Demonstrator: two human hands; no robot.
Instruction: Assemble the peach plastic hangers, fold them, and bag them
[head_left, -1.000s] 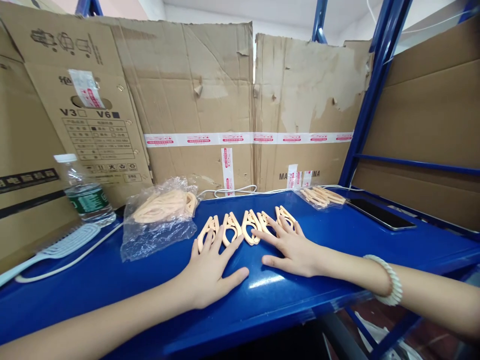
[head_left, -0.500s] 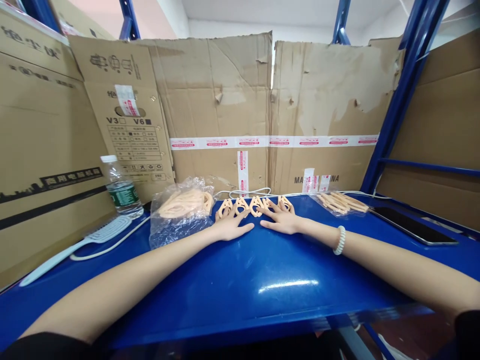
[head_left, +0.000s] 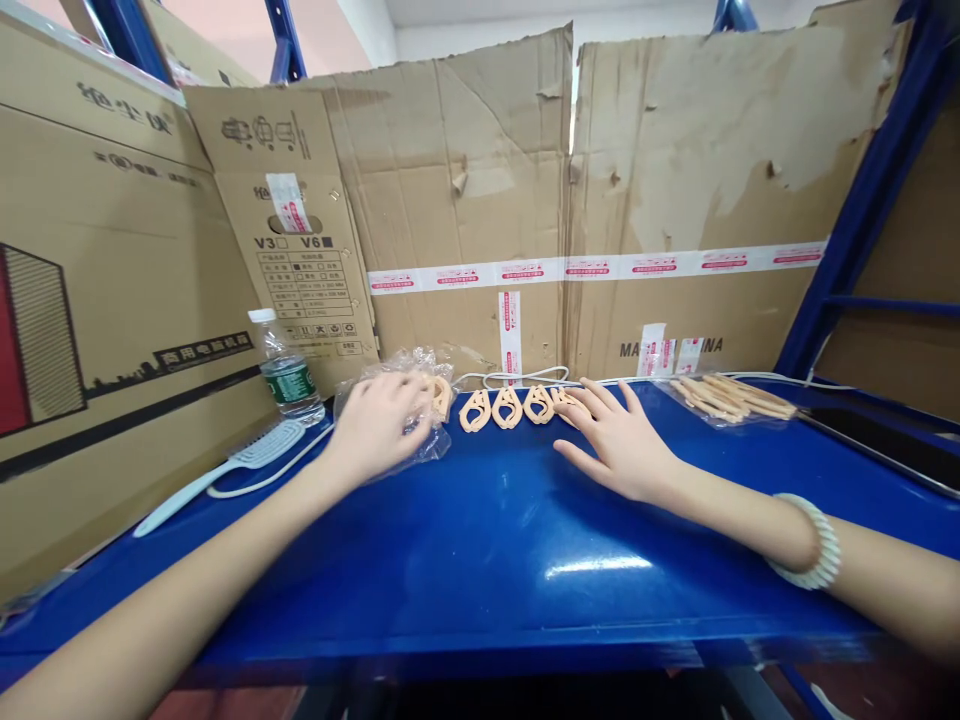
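Several peach-coloured folding pieces, one of them a clip-shaped piece (head_left: 507,408), lie in a row near the back of the blue table. My left hand (head_left: 381,420) rests over a clear plastic bag (head_left: 429,448) that holds more such pieces (head_left: 441,396); its fingers are spread and slightly bent, and no piece shows in its grasp. My right hand (head_left: 619,440) is spread over the right end of the row, its fingertips at the last pieces, partly hiding them. It holds nothing.
A water bottle (head_left: 289,370) and a pale blue hairbrush (head_left: 259,450) are at the left. Another bag of long peach pieces (head_left: 731,397) and a black phone (head_left: 885,440) lie at the right. Cardboard sheets (head_left: 465,220) stand behind, with a white cable (head_left: 525,378) at their foot.
My left hand has left the row and moved left onto the plastic bag. My right hand has shifted slightly right, still spread. The camera view has tilted and turned a little.
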